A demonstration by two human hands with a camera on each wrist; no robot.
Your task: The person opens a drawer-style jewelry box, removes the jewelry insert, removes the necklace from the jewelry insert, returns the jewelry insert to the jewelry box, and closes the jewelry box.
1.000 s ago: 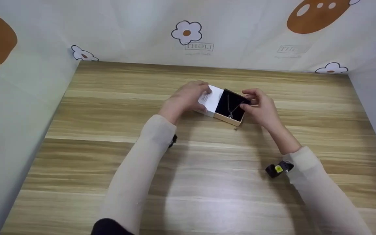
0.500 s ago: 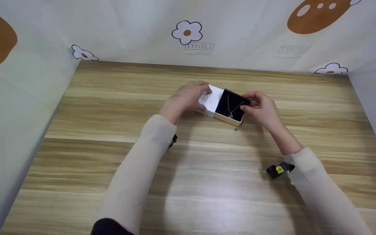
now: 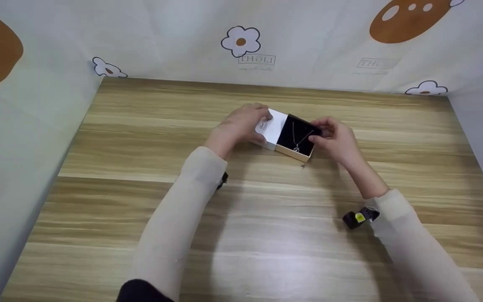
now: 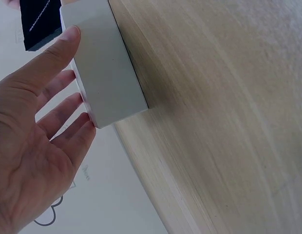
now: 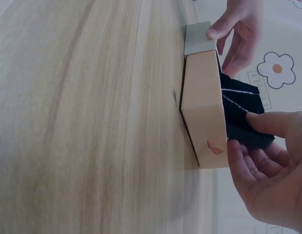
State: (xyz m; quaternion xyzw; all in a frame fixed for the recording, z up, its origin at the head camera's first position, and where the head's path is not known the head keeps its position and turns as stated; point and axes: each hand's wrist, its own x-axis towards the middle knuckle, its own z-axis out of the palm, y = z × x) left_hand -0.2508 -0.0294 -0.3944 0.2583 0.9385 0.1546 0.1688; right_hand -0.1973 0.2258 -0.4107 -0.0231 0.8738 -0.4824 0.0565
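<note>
A white box sleeve (image 3: 276, 126) lies flat on the table, its drawer (image 3: 294, 154) slid out to the right. Seen from the right wrist, the drawer (image 5: 205, 97) is peach with a small notch in its end. Inside is a black pad (image 5: 241, 122), tilted up above the drawer's rim. A thin silver necklace (image 3: 296, 148) with a small pendant hangs across the pad. My left hand (image 3: 243, 123) holds the sleeve between thumb and fingers. My right hand (image 3: 340, 140) pinches the pad's right edge, thumb on top and fingers underneath.
The wood-grain table (image 3: 141, 201) runs back to a pale printed cloth (image 3: 308, 37), with cloth also along both sides. A small dark speck (image 3: 302, 166) lies in front of the drawer. A black wrist camera (image 3: 354, 219) hangs below the right cuff.
My right hand's raised fingers have come down and in to the pad's edge. The left hand and the box have stayed in place.
</note>
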